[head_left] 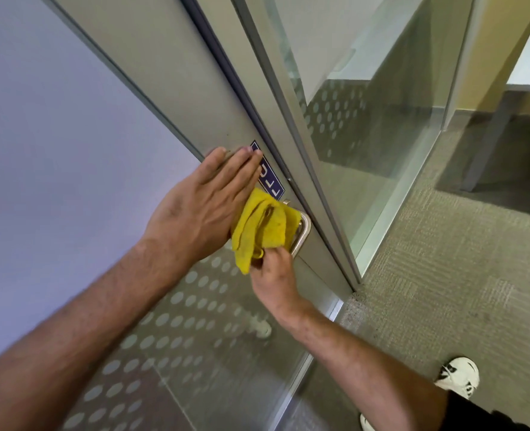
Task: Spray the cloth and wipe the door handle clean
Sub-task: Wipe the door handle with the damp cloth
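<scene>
A yellow cloth is bunched over the metal door handle, which shows only as a curved silver edge at the cloth's right side. My right hand grips the cloth's lower end from below, fingers closed on it. My left hand lies flat against the door frame just left of the cloth, fingers stretched out and holding nothing; its fingertips cover part of a blue PULL sign. No spray bottle is in view.
The grey metal door frame runs diagonally, with a frosted, dotted glass panel below it. Another glass panel stands to the right. Grey carpet covers the floor, and my white shoe stands at the lower right.
</scene>
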Demonstrator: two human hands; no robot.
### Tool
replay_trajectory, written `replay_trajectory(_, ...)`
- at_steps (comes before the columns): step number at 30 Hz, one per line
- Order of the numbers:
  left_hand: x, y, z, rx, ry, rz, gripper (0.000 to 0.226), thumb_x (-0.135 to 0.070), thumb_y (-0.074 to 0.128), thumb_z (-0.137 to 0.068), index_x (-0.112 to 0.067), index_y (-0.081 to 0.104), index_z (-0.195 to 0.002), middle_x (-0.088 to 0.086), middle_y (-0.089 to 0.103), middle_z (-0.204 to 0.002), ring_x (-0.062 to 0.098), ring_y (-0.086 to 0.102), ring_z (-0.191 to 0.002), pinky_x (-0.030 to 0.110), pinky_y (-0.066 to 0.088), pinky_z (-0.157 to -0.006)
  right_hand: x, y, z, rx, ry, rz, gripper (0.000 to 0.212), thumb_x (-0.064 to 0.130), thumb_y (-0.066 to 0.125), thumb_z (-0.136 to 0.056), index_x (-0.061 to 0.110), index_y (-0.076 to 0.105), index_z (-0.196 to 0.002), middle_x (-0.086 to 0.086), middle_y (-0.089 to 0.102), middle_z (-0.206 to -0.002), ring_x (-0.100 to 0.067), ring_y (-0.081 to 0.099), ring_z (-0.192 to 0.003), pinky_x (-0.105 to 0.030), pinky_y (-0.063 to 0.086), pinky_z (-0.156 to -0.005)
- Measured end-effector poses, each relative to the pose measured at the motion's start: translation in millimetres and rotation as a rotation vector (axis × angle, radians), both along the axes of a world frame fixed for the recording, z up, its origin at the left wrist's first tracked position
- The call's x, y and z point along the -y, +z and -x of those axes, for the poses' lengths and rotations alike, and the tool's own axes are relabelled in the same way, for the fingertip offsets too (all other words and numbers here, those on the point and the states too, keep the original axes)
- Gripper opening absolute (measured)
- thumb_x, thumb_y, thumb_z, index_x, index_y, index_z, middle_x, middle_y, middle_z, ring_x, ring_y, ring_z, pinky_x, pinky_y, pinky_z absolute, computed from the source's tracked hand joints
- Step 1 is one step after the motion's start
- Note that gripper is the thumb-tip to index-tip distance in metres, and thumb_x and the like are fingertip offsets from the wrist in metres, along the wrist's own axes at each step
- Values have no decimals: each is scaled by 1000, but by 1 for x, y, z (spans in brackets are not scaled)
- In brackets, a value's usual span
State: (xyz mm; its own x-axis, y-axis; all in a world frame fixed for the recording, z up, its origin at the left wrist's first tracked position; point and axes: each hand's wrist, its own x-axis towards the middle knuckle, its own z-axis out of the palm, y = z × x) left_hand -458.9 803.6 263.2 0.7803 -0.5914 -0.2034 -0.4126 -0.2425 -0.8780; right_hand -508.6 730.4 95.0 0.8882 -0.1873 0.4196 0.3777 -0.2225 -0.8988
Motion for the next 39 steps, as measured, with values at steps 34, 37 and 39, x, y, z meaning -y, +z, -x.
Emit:
replay_trajectory(34,3,17,26,271,156,98,121,-75,44,-83,3,-6,-161,20,-11,-171,30,-6,-159,48,-14,-124,76,48,-46,-138,-96,-535,28,11,49,-91,21,67,-110,12,65,-110,-3,63,-93,-23,52,-86)
replay_trajectory(37,1,18,27,259,136,133,111,-66,48,-88,3,2,-162,21,-1,-171,32,4,-159,47,-4,-127,47,54,-55,-27,145,-265,41,4,55,-88,12,58,-127,-15,56,-134,-32,54,-122,-47,45,-103)
replay_trajectory(39,0,15,26,234,55,216,88,-49,46,-98,2,12,-162,22,12,-169,34,15,-157,47,9,-128,31,49,-58,154,189,-123,63,6,54,-92,19,32,-150,-9,32,-155,-38,30,-143,-55,26,-116)
